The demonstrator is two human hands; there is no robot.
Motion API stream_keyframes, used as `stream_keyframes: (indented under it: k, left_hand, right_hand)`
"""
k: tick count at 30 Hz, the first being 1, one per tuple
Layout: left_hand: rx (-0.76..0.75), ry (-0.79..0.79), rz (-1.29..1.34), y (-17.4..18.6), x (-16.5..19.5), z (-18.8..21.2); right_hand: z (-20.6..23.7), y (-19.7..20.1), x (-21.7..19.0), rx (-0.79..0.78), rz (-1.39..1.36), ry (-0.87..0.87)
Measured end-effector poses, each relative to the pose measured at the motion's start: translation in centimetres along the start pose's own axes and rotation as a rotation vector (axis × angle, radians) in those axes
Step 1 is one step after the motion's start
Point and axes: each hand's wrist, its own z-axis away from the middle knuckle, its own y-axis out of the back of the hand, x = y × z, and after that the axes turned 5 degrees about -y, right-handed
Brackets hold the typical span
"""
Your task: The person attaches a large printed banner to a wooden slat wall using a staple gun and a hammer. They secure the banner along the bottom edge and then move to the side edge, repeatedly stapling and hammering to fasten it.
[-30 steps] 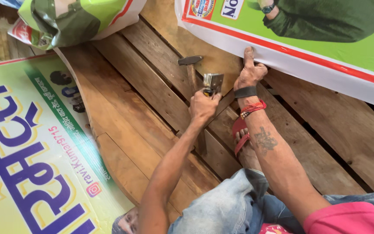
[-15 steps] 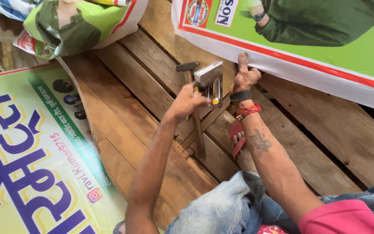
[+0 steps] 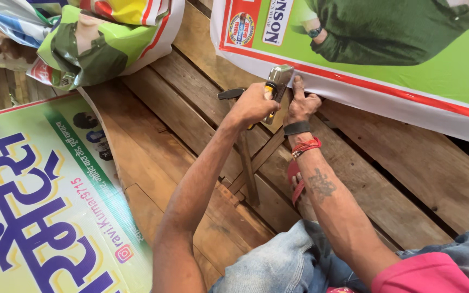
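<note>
Since half a second ago your left hand has carried the staple gun, gripped tight, to the banner edge at upper centre; your right hand presses it flat, fingers together, for fastening.

Bare planks are lying open between the two banners, giving my hands room to pass. Green banner is blocking the far side, its white edge running right against my right hand. My left hand is crowding just beside it with the metal stapler. Printed banner is closing off the left; crumpled banner roll is filling the far-left corner.
</note>
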Motion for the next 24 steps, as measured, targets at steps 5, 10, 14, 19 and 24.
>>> stream_keyframes:
  k: [5, 10, 14, 19, 24]
  left_hand:
    - [-0.036, 0.045, -0.102, -0.4, -0.6, -1.1]
    - [-0.046, 0.026, -0.122, -0.4, -0.9, -1.5]
    - [-0.069, 0.123, -0.075, -0.6, -0.7, -1.4]
    - [-0.009, 0.11, -0.194, -0.8, 0.0, -0.9]
    - [0.12, 0.058, -0.264, -1.2, 1.5, 0.0]
  right_hand:
    - [0.3, 0.1, -0.1, 0.004, 0.069, 0.007]
    - [0.7, 0.0, -0.5, -0.081, 0.124, 0.104]
    - [1.0, 0.1, -1.1, -0.007, 0.196, 0.071]
    - [1.3, -0.1, -1.0, 0.047, 0.274, 0.071]
    - [1.1, 0.0, -0.6, 0.035, 0.229, -0.019]
